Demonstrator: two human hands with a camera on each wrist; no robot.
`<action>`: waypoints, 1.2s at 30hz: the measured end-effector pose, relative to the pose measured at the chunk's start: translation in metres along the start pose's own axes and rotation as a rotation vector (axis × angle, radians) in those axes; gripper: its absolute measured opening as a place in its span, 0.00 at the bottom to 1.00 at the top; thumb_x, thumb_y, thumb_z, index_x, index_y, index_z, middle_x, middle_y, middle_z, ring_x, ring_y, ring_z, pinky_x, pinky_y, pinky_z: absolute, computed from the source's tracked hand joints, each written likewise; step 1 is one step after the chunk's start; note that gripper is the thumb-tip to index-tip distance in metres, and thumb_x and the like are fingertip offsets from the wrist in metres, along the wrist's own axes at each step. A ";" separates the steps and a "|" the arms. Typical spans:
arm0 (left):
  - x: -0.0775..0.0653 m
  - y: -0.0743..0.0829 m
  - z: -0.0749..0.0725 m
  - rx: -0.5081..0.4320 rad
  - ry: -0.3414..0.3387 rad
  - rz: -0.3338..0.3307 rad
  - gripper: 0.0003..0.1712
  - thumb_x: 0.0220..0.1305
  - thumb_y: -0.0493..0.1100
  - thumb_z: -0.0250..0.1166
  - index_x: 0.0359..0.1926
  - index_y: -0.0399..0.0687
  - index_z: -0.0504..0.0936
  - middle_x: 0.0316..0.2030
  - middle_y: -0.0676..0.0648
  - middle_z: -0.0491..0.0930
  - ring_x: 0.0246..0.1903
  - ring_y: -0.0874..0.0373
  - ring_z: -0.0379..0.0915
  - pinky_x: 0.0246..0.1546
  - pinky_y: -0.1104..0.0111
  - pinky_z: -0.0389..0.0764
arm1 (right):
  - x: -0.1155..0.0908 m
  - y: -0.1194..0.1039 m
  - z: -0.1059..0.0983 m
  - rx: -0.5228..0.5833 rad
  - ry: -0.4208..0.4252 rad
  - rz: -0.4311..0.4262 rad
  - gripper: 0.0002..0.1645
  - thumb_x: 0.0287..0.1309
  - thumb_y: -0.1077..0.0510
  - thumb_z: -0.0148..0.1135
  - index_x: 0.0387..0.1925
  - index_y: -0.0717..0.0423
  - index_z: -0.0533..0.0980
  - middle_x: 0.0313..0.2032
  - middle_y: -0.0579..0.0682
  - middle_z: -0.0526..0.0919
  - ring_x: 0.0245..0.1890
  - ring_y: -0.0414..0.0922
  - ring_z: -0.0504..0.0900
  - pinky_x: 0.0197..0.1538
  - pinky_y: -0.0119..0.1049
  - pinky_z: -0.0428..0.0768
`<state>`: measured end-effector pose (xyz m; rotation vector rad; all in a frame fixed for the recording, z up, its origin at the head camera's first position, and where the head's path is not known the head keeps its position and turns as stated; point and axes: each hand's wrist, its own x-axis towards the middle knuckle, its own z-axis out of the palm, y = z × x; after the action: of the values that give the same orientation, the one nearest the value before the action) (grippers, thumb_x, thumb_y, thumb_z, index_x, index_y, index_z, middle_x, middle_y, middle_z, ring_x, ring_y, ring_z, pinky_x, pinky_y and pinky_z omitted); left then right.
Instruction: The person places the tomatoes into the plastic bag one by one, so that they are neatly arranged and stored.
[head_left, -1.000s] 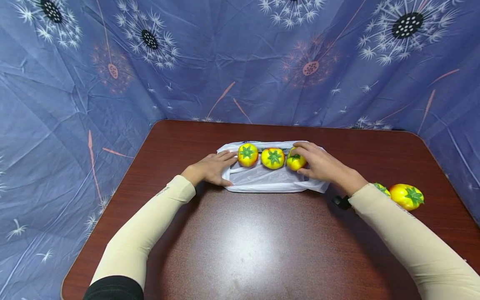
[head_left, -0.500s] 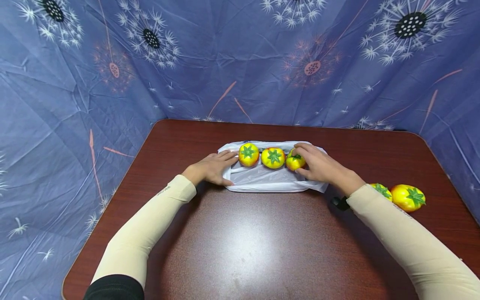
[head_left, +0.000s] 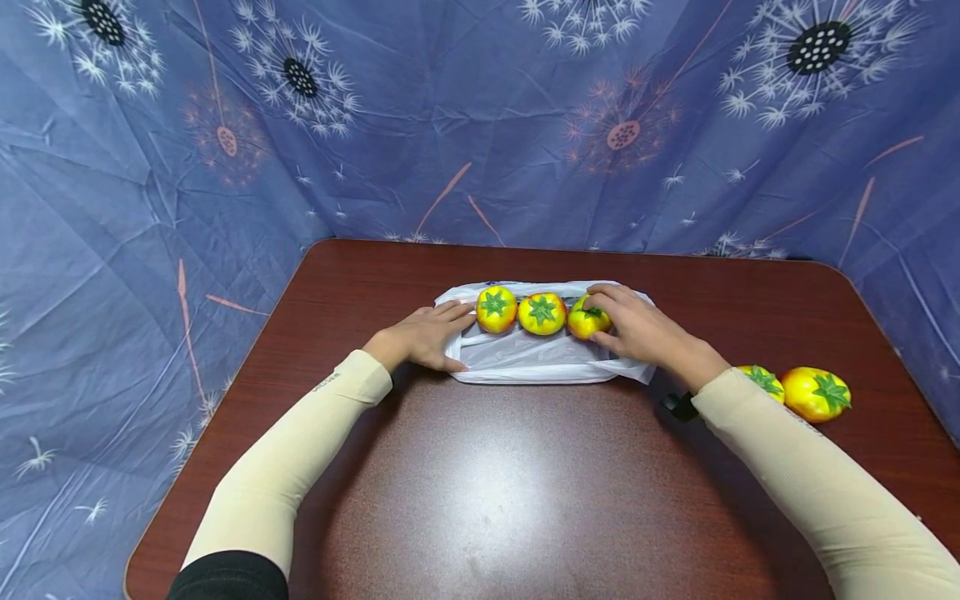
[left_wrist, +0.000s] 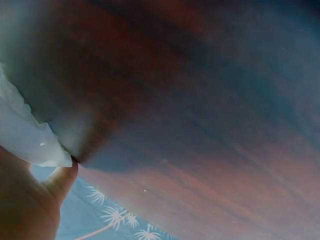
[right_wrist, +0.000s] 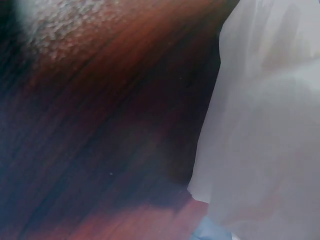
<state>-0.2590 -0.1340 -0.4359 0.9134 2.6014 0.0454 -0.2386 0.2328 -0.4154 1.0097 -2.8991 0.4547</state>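
Three yellow persimmons with green leafy tops sit in a row along the far side of a white plastic bag (head_left: 536,373) that looks spread over a low tray. My right hand (head_left: 637,327) grips the right persimmon (head_left: 587,322), fingers over its far side and thumb in front. Beside it are the middle persimmon (head_left: 542,314) and the left persimmon (head_left: 497,309). At the bag's left end rests my left hand (head_left: 431,337), fingers spread; its thumb (left_wrist: 65,180) touches the bag (left_wrist: 30,132) in the left wrist view. In the right wrist view the bag (right_wrist: 260,125) hides the hand.
Two more persimmons (head_left: 816,394) lie on the brown table (head_left: 480,467) at the right, one partly behind my right sleeve (head_left: 817,475). A blue curtain (head_left: 465,125) with dandelion prints hangs behind the table and along its left side.
The middle and right persimmons have shifted slightly left, bringing the middle one up against the left one. My right hand has edged left with them; my left hand stays in place.
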 end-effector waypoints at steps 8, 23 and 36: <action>-0.001 0.001 0.001 0.002 -0.002 -0.003 0.57 0.58 0.70 0.62 0.80 0.57 0.47 0.81 0.51 0.40 0.80 0.50 0.34 0.76 0.46 0.51 | -0.003 -0.001 0.000 -0.064 0.023 -0.031 0.27 0.55 0.56 0.71 0.54 0.62 0.75 0.61 0.63 0.74 0.63 0.61 0.72 0.66 0.62 0.70; -0.001 0.001 -0.001 -0.002 0.002 0.002 0.57 0.57 0.70 0.63 0.79 0.57 0.47 0.81 0.51 0.41 0.80 0.50 0.35 0.76 0.46 0.52 | -0.004 0.000 0.001 -0.097 0.044 -0.012 0.27 0.55 0.56 0.71 0.55 0.60 0.76 0.58 0.62 0.75 0.61 0.60 0.73 0.62 0.61 0.73; -0.001 0.000 -0.002 -0.011 0.004 0.003 0.57 0.57 0.69 0.63 0.79 0.57 0.47 0.81 0.52 0.41 0.80 0.51 0.35 0.76 0.46 0.51 | -0.006 -0.004 -0.003 -0.076 -0.003 0.026 0.31 0.56 0.55 0.70 0.60 0.59 0.73 0.64 0.64 0.71 0.64 0.62 0.70 0.63 0.64 0.71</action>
<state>-0.2592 -0.1346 -0.4343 0.9143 2.6005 0.0627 -0.2317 0.2338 -0.4118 0.9647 -2.9103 0.3422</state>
